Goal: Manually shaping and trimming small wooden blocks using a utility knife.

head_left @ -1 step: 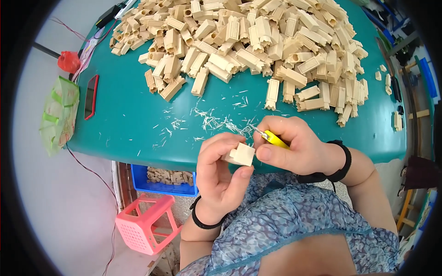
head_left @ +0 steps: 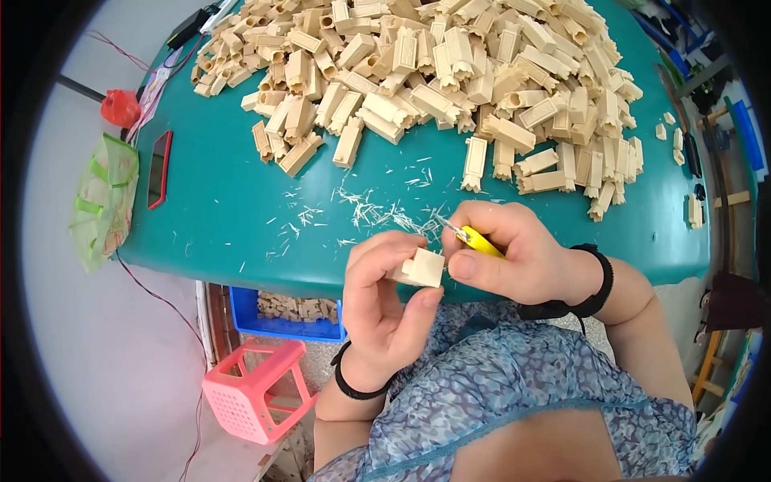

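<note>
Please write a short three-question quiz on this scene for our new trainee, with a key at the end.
1. Which hand holds the yellow-handled tool?
2. True or false: the blue bin sits on top of the green tabletop.
3. Choose one. The thin pale shavings lie: (a) on the pink stool; (b) on the tabletop, near the block heap; (c) in the bin.

Key
1. The right hand; the left hand holds a pale block.
2. False: it is lower, past the near edge.
3. b

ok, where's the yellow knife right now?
Head view, right of centre: the yellow knife is gripped in the right hand, blade pointing toward the shavings, beside the wooden block in the left hand.
</note>
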`<state>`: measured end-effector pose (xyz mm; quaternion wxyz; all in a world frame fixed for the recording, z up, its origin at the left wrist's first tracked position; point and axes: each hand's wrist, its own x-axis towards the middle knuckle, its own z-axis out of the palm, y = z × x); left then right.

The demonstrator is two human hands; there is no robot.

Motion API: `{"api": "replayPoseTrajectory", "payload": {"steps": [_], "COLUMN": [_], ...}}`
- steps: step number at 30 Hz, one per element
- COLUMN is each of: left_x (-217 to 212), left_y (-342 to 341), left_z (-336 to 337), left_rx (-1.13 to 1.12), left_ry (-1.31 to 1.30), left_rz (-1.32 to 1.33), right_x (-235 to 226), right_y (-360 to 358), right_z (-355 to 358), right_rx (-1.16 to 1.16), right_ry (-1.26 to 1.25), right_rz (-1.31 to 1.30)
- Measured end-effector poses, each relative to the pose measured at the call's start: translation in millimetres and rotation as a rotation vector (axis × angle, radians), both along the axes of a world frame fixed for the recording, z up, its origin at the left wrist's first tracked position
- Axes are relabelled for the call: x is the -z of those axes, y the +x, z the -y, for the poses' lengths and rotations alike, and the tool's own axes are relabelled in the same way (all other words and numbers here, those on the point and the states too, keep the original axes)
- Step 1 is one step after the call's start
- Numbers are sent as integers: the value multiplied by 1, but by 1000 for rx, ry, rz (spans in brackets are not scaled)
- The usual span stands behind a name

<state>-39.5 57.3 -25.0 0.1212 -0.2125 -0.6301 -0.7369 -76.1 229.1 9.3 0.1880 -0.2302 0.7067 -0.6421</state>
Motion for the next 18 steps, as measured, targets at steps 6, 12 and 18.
{"api": "replayPoseTrajectory", "payload": {"steps": [6,12,18], "left_x": [0,-3,0], "left_y": [-4,-8,-5], "left_z": [-6,-13,-13], "left_rx": [-128,-129,-270], "left_ry": [-224,-235,-237], "left_rz": [-106,-5,121], "right_x": [7,13,19], "right_y": [-3,-9,-9], "right_z": [-2,-7,-6], "right_rx": [-13,6,8], "right_ry": [-37,-109,-4], "right_rz": [74,191,25]}}
